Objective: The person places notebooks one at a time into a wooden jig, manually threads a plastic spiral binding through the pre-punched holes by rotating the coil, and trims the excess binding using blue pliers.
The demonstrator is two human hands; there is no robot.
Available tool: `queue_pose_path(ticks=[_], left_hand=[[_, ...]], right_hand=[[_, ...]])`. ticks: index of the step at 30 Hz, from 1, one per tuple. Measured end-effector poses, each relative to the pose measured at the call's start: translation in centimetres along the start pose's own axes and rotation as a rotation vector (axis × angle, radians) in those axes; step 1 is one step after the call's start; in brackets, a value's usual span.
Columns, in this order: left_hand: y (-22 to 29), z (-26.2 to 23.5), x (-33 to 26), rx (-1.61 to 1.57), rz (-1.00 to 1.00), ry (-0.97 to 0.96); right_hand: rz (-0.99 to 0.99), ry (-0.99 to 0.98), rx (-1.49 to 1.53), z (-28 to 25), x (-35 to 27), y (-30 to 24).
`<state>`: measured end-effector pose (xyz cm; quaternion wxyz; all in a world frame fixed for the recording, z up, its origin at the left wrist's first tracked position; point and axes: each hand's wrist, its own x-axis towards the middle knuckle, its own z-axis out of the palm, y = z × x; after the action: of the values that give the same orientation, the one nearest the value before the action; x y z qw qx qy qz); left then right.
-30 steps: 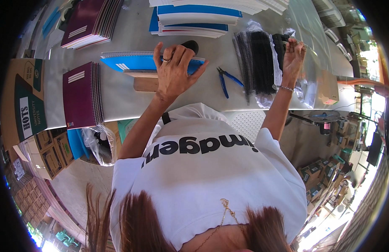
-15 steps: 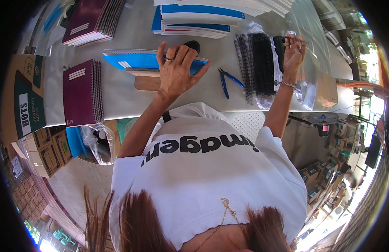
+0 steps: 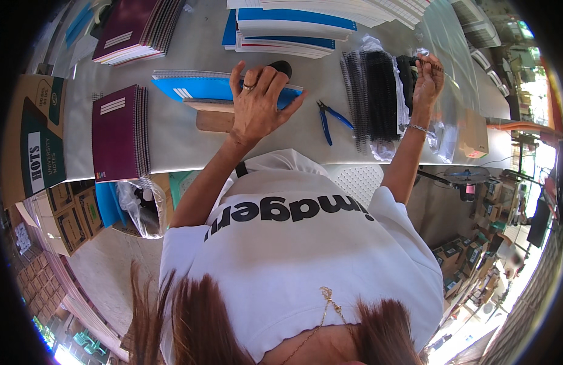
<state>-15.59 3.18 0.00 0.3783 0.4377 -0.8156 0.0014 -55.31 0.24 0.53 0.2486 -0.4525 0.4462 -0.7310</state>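
My left hand [image 3: 257, 103] lies flat, fingers spread, on a blue notebook [image 3: 196, 88] that rests on a wooden block [image 3: 213, 118] on the grey table [image 3: 178, 143]. A ring shows on one finger. Off to the right, my right hand [image 3: 426, 79] is raised over a pile of black spiral binding coils [image 3: 379, 97] in clear plastic and pinches one thin black coil between its fingertips. Blue-handled pliers [image 3: 330, 118] lie between the two hands.
A maroon notebook stack [image 3: 117, 134] lies at the left, another [image 3: 132, 27] at the far left. Blue and white notebook stacks [image 3: 287, 27] sit at the back. Cardboard boxes [image 3: 35, 140] stand at the table's left end, a small brown box [image 3: 476, 134] at its right.
My left hand stays on the blue notebook, with the fingers shifted a little. My right hand has stayed over the coil pile, holding the coil.
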Motion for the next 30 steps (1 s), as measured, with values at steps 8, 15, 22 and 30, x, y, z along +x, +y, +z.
queue_pose_path(ticks=[8, 15, 22, 30], left_hand=[[0.0, 0.0, 0.3, -0.005, 0.004, 0.001], [-0.3, 0.3, 0.2, 0.016, 0.008, -0.022], [-0.3, 0.1, 0.7, 0.013, -0.013, -0.066], [-0.3, 0.4, 0.9, -0.016, -0.009, -0.022]], right_hand=[[-0.025, -0.022, -0.101, -0.5, -0.1, 0.7], [-0.006, 0.021, -0.167, 0.9, -0.6, -0.4], [-0.026, -0.114, -0.264, 0.8, -1.2, -1.1], [-0.008, -0.094, 0.248, -0.9, -3.9, -2.3]])
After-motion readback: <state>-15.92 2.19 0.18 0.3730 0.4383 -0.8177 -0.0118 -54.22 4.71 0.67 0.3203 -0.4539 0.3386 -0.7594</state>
